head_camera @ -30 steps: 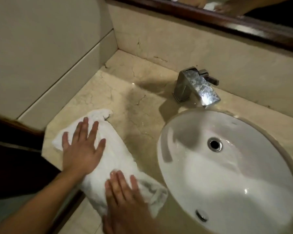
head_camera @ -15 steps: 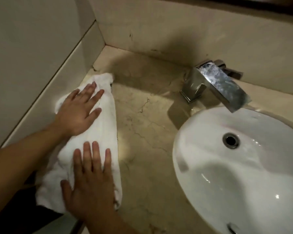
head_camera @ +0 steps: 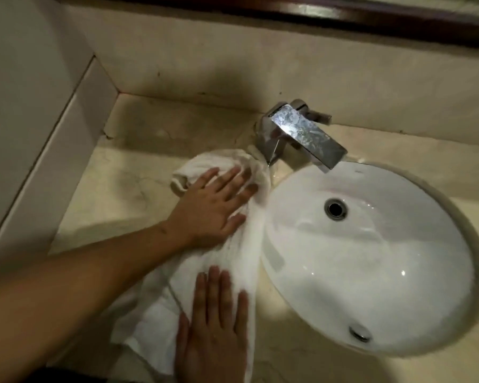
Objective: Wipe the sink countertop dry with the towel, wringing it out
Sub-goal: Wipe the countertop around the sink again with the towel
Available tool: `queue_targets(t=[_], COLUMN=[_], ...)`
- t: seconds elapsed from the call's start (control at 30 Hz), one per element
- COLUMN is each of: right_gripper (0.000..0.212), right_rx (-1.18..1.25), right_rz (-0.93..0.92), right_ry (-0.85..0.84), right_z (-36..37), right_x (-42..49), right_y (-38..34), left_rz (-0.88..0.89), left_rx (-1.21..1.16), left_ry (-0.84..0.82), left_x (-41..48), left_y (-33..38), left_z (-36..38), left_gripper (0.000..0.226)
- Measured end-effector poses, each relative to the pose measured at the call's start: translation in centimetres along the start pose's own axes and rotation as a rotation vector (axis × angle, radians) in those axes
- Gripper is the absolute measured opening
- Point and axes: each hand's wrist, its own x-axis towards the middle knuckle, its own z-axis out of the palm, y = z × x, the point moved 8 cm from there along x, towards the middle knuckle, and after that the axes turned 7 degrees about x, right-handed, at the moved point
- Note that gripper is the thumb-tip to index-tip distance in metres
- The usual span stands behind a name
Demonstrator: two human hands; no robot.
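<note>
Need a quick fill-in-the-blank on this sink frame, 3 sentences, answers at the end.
1. Both the left hand and the right hand press flat on the white ____.
2. The towel's far end lies beside the base of the chrome ____.
3. The white sink basin lies to the ____ of the towel in the picture.

Missing words: towel; faucet; right

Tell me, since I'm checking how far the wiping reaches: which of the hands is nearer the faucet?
Left. The left hand presses the towel just beside the faucet base; the right hand lies flat on the towel's near end, well short of it.
</note>
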Motion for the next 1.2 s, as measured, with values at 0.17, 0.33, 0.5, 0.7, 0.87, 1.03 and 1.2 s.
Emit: queue_targets(t=[0.17,0.33,0.5,0.7,0.87,1.03,1.2], right_gripper=[0.061,0.06,0.067,0.068,0.064,0.069,0.062], right_rx=[-0.181,-0.19,-0.091,0.005,0.007,-0.034,-0.028], right_rz=[0.11,0.004,-0.196,-0.251,-0.06,0.108,0.193], right_ry=[0.083,0.048,-0.039,-0.113,-0.016,0.034,0.023], right_z=[-0.9,0.6,2.2,2.6,1.3,0.3,0.7], right_x=[-3.5,-2.6,1.1,3.4,2.2,1.2,0.8], right_y=[4.3,1.2,-5.5,-5.8,-3.3,-0.6,0.8], left_rz=[0.187,0.041,-0.272,-0.42,-0.147,0.007,-0.006], left_rx=[-0.061,-0.1,-0.097,-0.062,-0.004,0.012,-0.021], left_ry=[0.053,0.057,0.023,-0.031,0.008,-0.004,-0.008], left_x=[1.0,-1.3,-7.1,-7.4,-1.5,2.8,2.9], left_y=[7.4,3.3,-7.9,-11.4,-5.9,0.8,2.3], left_z=[-1.4,-0.8,1.4,2.0,0.0,-0.5,-1.0], left_gripper=[0.058,0.064,0.061,0.066,0.064,0.064,0.064])
